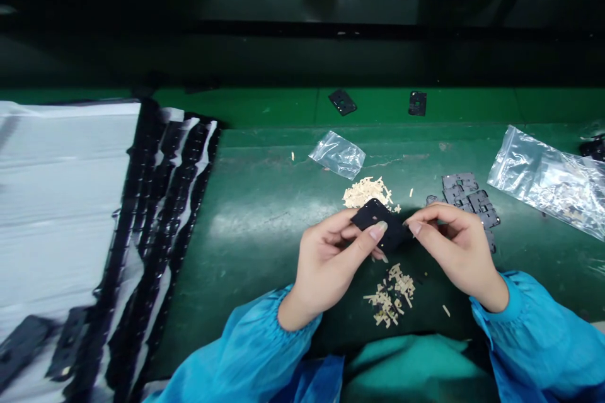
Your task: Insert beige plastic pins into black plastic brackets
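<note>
My left hand (331, 258) pinches a small flat black plastic part (378, 221) between thumb and fingers, just above the green mat. My right hand (454, 245) is closed at the part's right edge, fingertips touching it. Both sleeves are blue. A heap of pale beige strips (366, 192) lies just beyond the part. A second scatter of beige scraps (392, 302) lies below my hands, near the mat's front edge.
Several dark grey flat parts (467, 198) are stacked right of my hands. Two clear plastic bags (338, 154) (548, 179) lie on the green mat (265, 214). Two black parts (342, 101) (417, 103) rest on the far strip. White-and-black trays (155, 201) fill the left side.
</note>
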The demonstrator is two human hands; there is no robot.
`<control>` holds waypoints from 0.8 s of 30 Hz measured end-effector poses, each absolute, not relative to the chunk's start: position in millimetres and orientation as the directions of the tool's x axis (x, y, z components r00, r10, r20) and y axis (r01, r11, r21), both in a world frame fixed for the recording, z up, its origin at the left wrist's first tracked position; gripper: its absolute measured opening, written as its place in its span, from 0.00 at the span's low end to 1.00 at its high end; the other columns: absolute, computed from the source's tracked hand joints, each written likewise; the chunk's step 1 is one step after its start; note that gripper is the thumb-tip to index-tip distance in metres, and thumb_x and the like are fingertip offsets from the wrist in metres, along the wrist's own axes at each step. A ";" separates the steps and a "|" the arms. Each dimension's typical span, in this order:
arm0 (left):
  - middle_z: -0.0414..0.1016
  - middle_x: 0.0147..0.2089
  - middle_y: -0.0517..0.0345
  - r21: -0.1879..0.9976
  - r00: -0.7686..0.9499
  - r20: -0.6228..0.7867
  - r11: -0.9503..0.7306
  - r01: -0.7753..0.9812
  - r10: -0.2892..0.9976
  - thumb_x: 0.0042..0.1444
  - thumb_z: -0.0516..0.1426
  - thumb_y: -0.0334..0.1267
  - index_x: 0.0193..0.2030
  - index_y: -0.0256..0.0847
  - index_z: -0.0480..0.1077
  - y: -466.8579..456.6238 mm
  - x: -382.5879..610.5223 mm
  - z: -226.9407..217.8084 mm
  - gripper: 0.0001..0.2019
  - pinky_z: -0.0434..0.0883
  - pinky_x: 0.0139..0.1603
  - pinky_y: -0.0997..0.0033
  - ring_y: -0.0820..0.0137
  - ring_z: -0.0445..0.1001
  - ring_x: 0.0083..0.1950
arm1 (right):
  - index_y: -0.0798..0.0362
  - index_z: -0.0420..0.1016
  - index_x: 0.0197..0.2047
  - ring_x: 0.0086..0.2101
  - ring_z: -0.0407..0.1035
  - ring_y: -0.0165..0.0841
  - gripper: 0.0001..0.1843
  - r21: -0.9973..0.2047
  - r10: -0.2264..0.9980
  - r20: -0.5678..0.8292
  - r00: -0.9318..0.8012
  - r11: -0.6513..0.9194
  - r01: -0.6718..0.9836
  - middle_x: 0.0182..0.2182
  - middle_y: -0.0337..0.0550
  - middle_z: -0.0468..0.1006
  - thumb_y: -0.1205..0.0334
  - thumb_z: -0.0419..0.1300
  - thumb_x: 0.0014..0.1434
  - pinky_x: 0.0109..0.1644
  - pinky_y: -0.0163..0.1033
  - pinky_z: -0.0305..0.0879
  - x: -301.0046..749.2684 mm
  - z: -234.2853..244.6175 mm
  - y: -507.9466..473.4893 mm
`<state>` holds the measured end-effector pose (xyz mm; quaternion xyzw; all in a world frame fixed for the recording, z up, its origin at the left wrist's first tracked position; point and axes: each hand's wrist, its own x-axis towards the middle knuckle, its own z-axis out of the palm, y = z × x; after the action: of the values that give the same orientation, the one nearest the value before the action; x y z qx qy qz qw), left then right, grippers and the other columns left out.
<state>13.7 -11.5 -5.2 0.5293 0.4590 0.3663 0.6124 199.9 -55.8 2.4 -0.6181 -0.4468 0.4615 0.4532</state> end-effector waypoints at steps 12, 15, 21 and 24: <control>0.81 0.22 0.62 0.990 0.336 -0.143 0.129 0.063 0.931 0.58 0.65 0.32 0.31 0.39 0.78 -12.6 14.9 -2.2 0.05 0.75 0.29 0.83 0.76 0.78 0.22 | 0.52 0.77 0.32 0.27 0.61 0.27 0.07 -0.959 0.960 -0.261 0.096 -0.270 0.087 0.25 0.34 0.70 0.60 0.69 0.56 0.30 0.36 0.56 205.8 2.8 -52.2; 0.81 0.22 0.62 0.986 0.363 -0.159 0.167 0.012 0.918 0.58 0.66 0.31 0.32 0.39 0.78 -12.6 13.2 -3.1 0.04 0.75 0.29 0.83 0.76 0.78 0.22 | 0.53 0.76 0.30 0.25 0.59 0.26 0.12 -0.920 0.922 -0.387 0.020 -0.385 -0.077 0.24 0.34 0.69 0.58 0.73 0.52 0.28 0.34 0.53 209.5 4.4 -47.5; 0.81 0.23 0.61 0.914 0.482 -0.257 0.372 -0.159 0.837 0.60 0.67 0.39 0.36 0.39 0.79 -9.9 8.0 -15.2 0.06 0.76 0.24 0.78 0.73 0.77 0.20 | 0.54 0.74 0.27 0.20 0.45 0.21 0.20 -0.611 0.715 -0.623 -0.317 -0.698 -0.372 0.20 0.29 0.60 0.53 0.78 0.44 0.22 0.31 0.37 215.1 0.1 -40.0; 0.81 0.24 0.61 0.895 0.498 -0.267 0.405 -0.190 0.825 0.60 0.68 0.40 0.36 0.40 0.79 -9.7 7.5 -19.9 0.07 0.76 0.25 0.79 0.74 0.77 0.21 | 0.54 0.74 0.28 0.20 0.45 0.21 0.20 -0.531 0.683 -0.633 -0.363 -0.725 -0.438 0.19 0.29 0.59 0.52 0.78 0.44 0.21 0.31 0.38 213.8 -2.1 -40.9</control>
<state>7.5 -9.7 -19.9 0.4289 0.3703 0.3373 0.7518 213.8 -40.9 -2.1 -0.4471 -0.1373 0.8141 0.3442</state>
